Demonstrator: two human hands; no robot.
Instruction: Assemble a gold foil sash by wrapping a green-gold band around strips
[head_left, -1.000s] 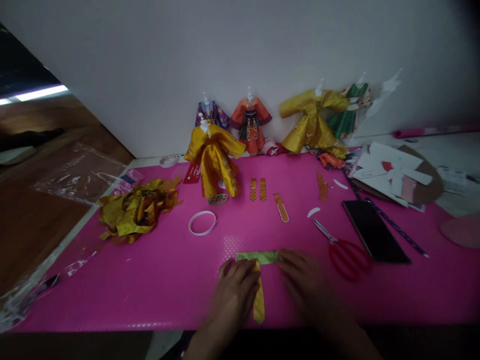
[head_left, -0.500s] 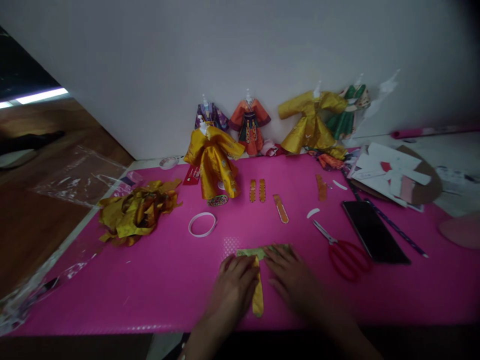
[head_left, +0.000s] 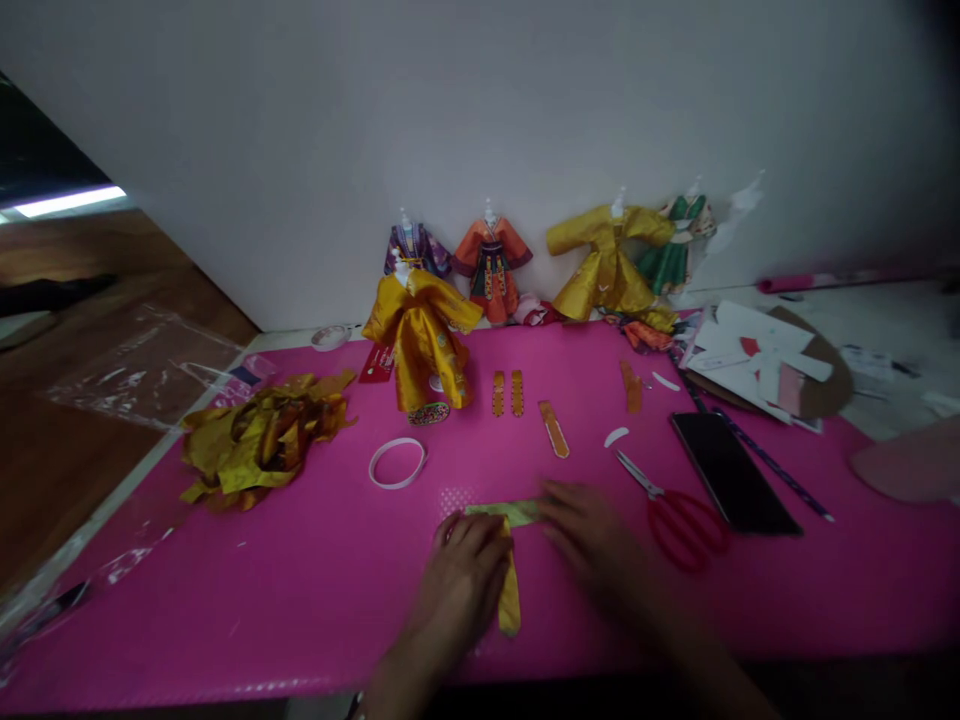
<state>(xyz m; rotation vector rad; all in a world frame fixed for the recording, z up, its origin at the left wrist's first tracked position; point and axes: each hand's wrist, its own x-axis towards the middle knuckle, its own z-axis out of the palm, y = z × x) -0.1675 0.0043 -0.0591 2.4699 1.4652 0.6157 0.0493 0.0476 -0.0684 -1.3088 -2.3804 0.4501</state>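
Observation:
A pale green fabric strip (head_left: 523, 513) lies crosswise on the pink tabletop, and a yellow fabric strip (head_left: 510, 600) with a rounded end runs from it toward me. My left hand (head_left: 466, 562) is closed over the spot where the two meet, its bent fingertips pressing on the cloth and covering part of both strips. At the green strip's right end, my right hand (head_left: 589, 525) has its fingers drawn together on the cloth, somewhat blurred; the strip's end is hidden under them. Red-handled scissors (head_left: 679, 515) lie to the right of my right hand.
Beyond my hands are a white ring (head_left: 397, 463), orange trim pieces (head_left: 554, 430) and a yellow doll robe (head_left: 420, 330). More dressed doll forms stand along the wall. Crumpled yellow fabric (head_left: 262, 440) lies left; a phone (head_left: 735, 470), a pencil (head_left: 776, 465) and papers (head_left: 757, 350) lie right.
My right hand's fingers have gone from spread flat on the green strip to drawn together at its right end. My left hand stays on the strips. The view has shifted slightly.

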